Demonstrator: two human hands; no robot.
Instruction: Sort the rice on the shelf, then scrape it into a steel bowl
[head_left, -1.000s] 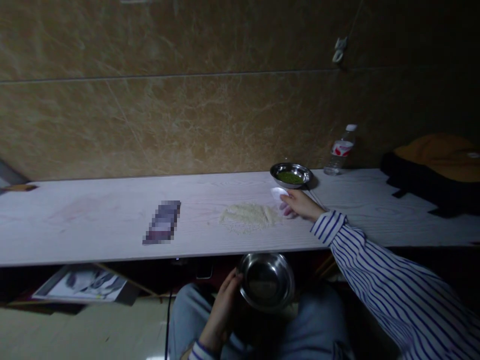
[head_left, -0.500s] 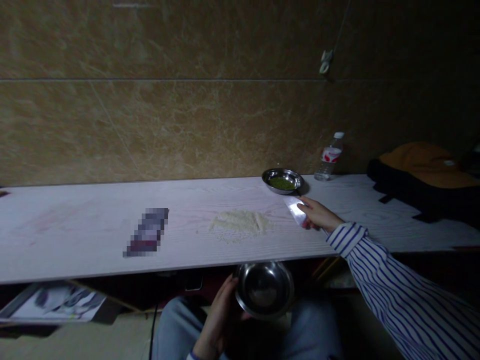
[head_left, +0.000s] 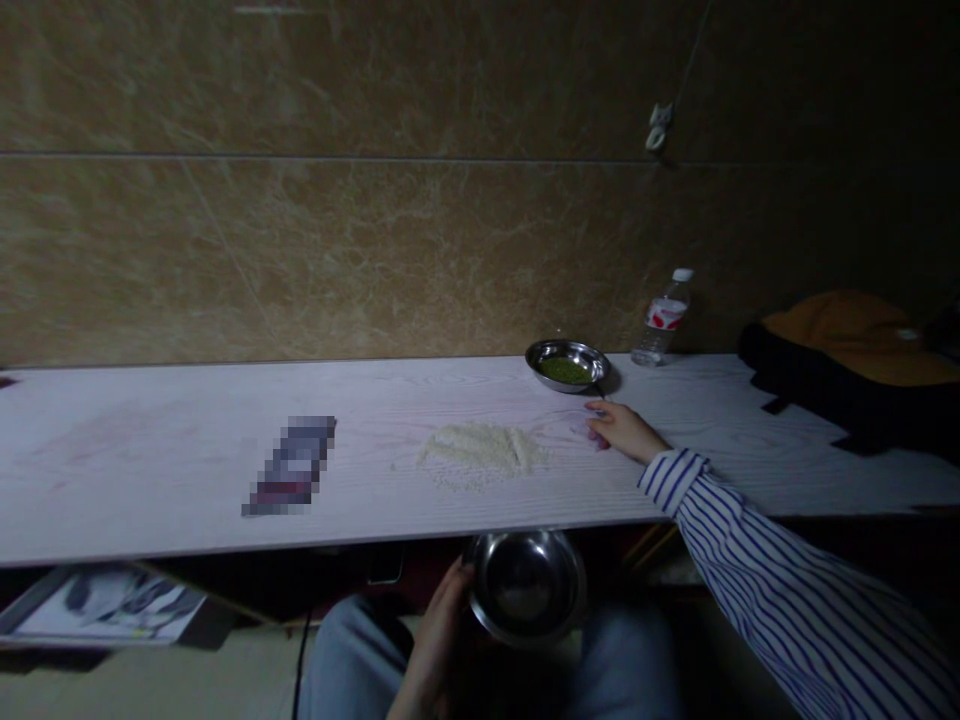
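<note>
My left hand (head_left: 442, 620) grips the rim of a steel bowl (head_left: 529, 590), held below the table's front edge above my lap; its dark inside shows no clear contents. Over the table, my right hand (head_left: 626, 430) has its fingers closed in a pinch on a thin clear sheet (head_left: 581, 422), now hardly visible against the white surface. A low spread of white rice-like grains (head_left: 480, 452) lies on the table to the left of this hand. Just behind the hand stands a shallow steel dish (head_left: 568, 366) with small green beans in it.
The long white table (head_left: 180, 420) runs along a tiled wall. On it lie a pixelated flat packet or phone (head_left: 291, 466), a water bottle (head_left: 663, 318) and an orange-and-black cap or bag (head_left: 847, 345). An open drawer (head_left: 112, 605) sits below at left.
My right hand has shifted slightly left, and the sheet in it has lost its bright glare. My left hand and the steel bowl stay nearly in place. The view has shifted a little.
</note>
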